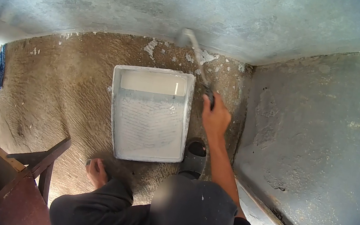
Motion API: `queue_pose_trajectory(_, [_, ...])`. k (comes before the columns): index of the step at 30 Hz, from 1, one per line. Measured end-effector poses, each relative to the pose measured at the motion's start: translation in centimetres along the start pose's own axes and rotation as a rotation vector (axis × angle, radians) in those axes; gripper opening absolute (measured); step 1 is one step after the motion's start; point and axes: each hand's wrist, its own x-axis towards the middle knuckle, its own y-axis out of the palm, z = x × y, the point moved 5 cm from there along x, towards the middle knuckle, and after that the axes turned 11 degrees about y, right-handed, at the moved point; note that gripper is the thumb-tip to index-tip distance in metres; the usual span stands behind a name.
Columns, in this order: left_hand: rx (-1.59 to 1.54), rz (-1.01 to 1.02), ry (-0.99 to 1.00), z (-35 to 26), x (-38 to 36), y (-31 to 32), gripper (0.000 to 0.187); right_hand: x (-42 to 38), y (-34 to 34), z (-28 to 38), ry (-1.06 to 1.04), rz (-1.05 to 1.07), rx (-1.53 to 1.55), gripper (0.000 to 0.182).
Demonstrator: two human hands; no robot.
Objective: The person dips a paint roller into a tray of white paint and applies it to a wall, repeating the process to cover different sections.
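Observation:
My right hand point(217, 118) is closed around the dark handle of a paint roller point(195, 45), arm stretched forward. The roller's paint-coated frame reaches up and left to the foot of the wall point(134, 12), where its head is blurred. Left of this hand, a white paint tray point(112, 112) lies on the floor. White paint point(152, 82) pools at its far end, and its ribbed slope is coated white. My left hand does not show.
Bare feet in dark slippers point(193, 163) rest near the tray. A grey side wall point(312, 132) rises at right. Reddish-brown wooden furniture point(20, 200) stands at lower left. Blue cloth point(0, 69) lies at far left. White paint flakes point(150, 48) dot the rough brown floor point(53, 89).

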Motion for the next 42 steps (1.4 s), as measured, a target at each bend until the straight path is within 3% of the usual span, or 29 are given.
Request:
queue_pose_trajectory(3, [-0.029, -0.004, -0.032, -0.2, 0.0, -0.1, 0.022, 1.3, 2.4, 3.6, -0.131, 0.063, 0.093, 0.035])
queue_pose_trajectory(7, [-0.012, -0.015, -0.023, -0.9, 0.0, -0.7, 0.022, 1.2, 2.1, 3.1, -0.16, 0.028, 0.094, 0.036])
queue_pose_trajectory(12, [-0.007, -0.056, 0.01, -0.5, -0.3, -0.4, 0.022, -0.6, -2.2, -5.2, 0.246, -0.009, -0.081, 0.038])
queue_pose_trajectory(15, [-0.019, -0.011, -0.019, -0.2, -0.1, -0.2, 0.021, -1.2, -4.4, -7.9, 0.334, -0.102, -0.095, 0.04])
queue_pose_trajectory(17, [-0.046, -0.014, -0.025, -0.2, -0.1, -0.2, 0.022, -1.8, -4.4, -9.1, 0.35, -0.123, -0.009, 0.044])
queue_pose_trajectory(20, [-0.045, -0.037, 0.006, 0.1, 0.3, 0.2, 0.023, -2.5, -3.1, -10.7, 0.167, -0.297, 0.02, 0.045])
queue_pose_trajectory(22, [-0.016, -0.066, 0.063, -0.1, -0.1, -0.2, 0.024, -4.3, 0.0, -11.9, 0.739, 0.153, 0.722, 0.043])
queue_pose_trajectory(23, [-0.024, -0.067, 0.063, 0.3, -0.3, -0.2, 0.024, -4.5, 0.3, -11.2, 0.732, 0.149, 0.719, 0.043])
queue_pose_trajectory(25, [-0.049, -0.063, -0.027, 0.5, -0.3, 0.1, 0.024, -4.5, 1.0, -8.9, 0.837, 0.227, 1.057, 0.04])
queue_pose_trajectory(29, [-0.078, -0.041, -0.016, 0.8, -0.3, 0.1, 0.025, -2.6, 0.2, -10.8, 0.718, 0.214, 1.028, 0.043])
queue_pose_trajectory(33, [-0.062, -0.038, 0.025, 0.3, -0.2, 0.0, 0.025, 2.5, -4.6, -8.4, 0.638, 0.16, 0.922, 0.044])
queue_pose_trajectory(35, [-0.046, -0.03, -0.011, 0.7, -0.2, 0.3, 0.025, 5.5, -6.2, -5.8, 0.384, 0.149, 1.009, 0.045])
queue_pose_trajectory(38, [-0.064, -0.029, 0.008, -0.2, 0.0, -0.1, 0.024, 6.2, -4.7, -5.2, 0.364, 0.114, 1.048, 0.046])
queue_pose_trajectory(42, [-0.089, -0.047, -0.01, 0.1, -0.2, 0.0, 0.025, 1.1, 1.3, -11.3, 0.442, 0.098, 0.865, 0.046])
